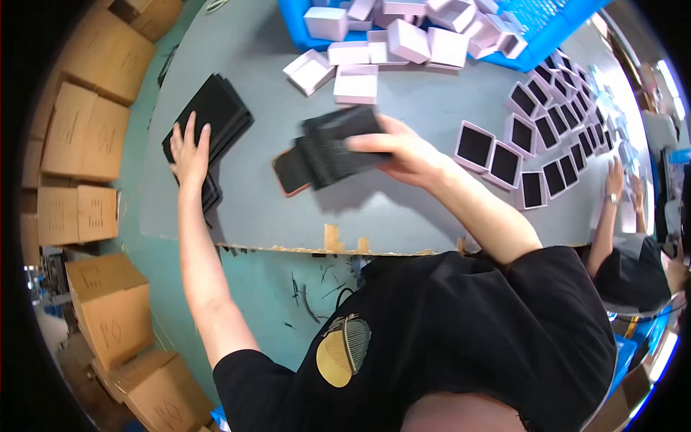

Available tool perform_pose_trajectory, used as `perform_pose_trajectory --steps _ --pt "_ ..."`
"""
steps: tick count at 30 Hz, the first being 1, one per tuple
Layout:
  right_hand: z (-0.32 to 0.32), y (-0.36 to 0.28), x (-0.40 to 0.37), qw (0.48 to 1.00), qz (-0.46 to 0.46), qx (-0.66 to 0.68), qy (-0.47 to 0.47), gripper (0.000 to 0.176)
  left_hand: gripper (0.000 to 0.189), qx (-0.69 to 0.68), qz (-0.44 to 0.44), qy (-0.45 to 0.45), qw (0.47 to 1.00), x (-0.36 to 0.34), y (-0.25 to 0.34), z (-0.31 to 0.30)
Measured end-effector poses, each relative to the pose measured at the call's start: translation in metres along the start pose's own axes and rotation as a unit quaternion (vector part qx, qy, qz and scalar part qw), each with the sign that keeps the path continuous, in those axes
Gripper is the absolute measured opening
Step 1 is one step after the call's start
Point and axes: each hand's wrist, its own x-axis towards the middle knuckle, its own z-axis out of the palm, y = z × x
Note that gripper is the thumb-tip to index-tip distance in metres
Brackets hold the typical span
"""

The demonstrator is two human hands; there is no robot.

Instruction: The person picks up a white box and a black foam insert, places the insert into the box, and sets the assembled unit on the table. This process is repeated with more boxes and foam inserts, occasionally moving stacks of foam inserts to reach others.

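Observation:
My left hand (191,155) lies with spread fingers on a stack of black sheets (216,108), which look like foam, at the table's left. Another part of the black material shows below the wrist. Over the middle of the table, my right hand (403,151) grips a bundle of black pads (335,144), thumb on top; motion blurs their edges. Partly hidden under the bundle lies a phone (291,173) with an orange rim. Right of my right hand stand rows of small pale pink boxes (475,145) with black inserts inside.
A blue crate (547,39) at the back holds several pale boxes, and more open boxes (355,84) lie before it. A co-worker (633,270) sits at the right, hands on the table. Cardboard cartons (111,309) line the left. The table's front edge (331,241) is worn.

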Motion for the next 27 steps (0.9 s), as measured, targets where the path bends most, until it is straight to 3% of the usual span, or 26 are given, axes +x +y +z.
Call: perform_pose_trajectory --steps 3,5,8,9,11,15,20,22,23,25,27 --pt "-0.053 0.004 -0.067 0.983 -0.029 0.117 0.136 0.083 0.063 0.033 -0.003 -0.029 0.999 0.000 0.005 -0.009" --pt "-0.090 0.010 -0.111 0.975 -0.051 0.112 0.186 0.094 0.061 0.196 -0.007 0.024 0.980 -0.001 0.027 -0.021" --pt "-0.109 -0.001 -0.135 0.969 -0.051 0.038 0.240 0.096 0.056 0.103 0.222 0.158 0.957 -0.012 0.079 -0.030" --pt "-0.116 -0.007 -0.142 0.966 -0.052 0.024 0.254 0.097 0.051 -0.024 0.299 0.134 0.945 -0.024 0.120 -0.036" --pt "-0.139 -0.020 -0.153 0.976 -0.034 -0.016 0.216 0.099 0.047 -0.072 0.380 0.047 0.921 -0.043 0.175 -0.018" --pt "-0.182 -0.045 -0.176 0.984 -0.011 -0.053 0.169 0.105 0.045 -0.059 0.384 -0.061 0.920 -0.069 0.248 0.016" --pt "-0.225 -0.077 -0.187 0.997 0.035 -0.072 -0.021 0.107 0.029 -0.038 0.402 -0.065 0.912 -0.064 0.252 0.048" --pt "-0.219 -0.093 -0.189 0.996 0.045 -0.052 -0.053 0.109 0.011 -0.055 0.387 -0.126 0.912 -0.060 0.249 0.052" --pt "-0.224 -0.095 -0.190 0.992 0.051 -0.073 -0.090 0.105 0.006 -0.060 0.400 -0.113 0.908 -0.067 0.252 0.047" --pt "-0.239 -0.101 -0.184 0.981 0.053 -0.099 -0.159 0.099 0.009 -0.052 0.407 -0.095 0.907 -0.078 0.261 0.041" --pt "-0.229 -0.106 -0.191 0.997 0.032 -0.030 -0.062 0.095 0.009 -0.052 0.406 -0.081 0.909 -0.109 0.279 0.016"
